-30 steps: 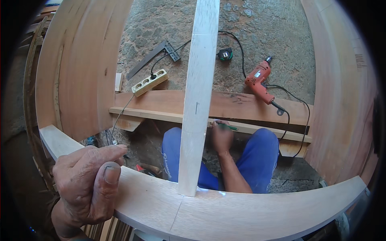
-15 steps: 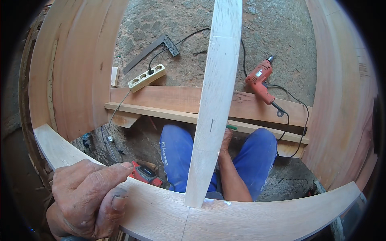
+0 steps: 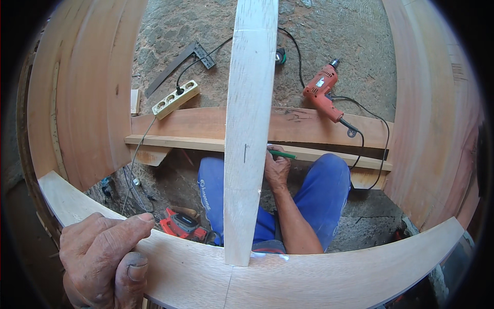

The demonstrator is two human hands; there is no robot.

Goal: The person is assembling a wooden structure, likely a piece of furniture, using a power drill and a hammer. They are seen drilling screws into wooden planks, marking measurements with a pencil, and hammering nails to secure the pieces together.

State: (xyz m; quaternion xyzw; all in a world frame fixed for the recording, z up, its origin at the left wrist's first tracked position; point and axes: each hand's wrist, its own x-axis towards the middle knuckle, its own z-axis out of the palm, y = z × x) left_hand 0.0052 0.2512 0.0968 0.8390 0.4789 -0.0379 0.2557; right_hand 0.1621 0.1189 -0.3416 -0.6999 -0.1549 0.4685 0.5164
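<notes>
At the lower left my left hand [image 3: 105, 260] is closed over the curved pale board [image 3: 334, 275], fingers curled and index finger lying above the thumb. Anything inside that grip is hidden. Beyond the board, above my lap, my right hand [image 3: 278, 170] holds a slim green pencil [image 3: 283, 154], its one end pointing right. A long pale plank [image 3: 246, 149] runs away from the curved board and has a short dark line drawn on it. My right hand is just right of the plank, partly behind it.
Wide wooden panels flank me at left [image 3: 92, 92] and right [image 3: 427, 113]. A low board [image 3: 180, 122] crosses beyond my knees. On the rough floor are a red drill [image 3: 322, 92], a socket strip [image 3: 176, 100], a try square [image 3: 177, 67], a tape measure [image 3: 280, 56] and a red power tool [image 3: 182, 225].
The view has shifted, so most things appear farther left. The plank's far end has moved left against the floor, uncovering the tape measure and more of my right hand with the pencil.
</notes>
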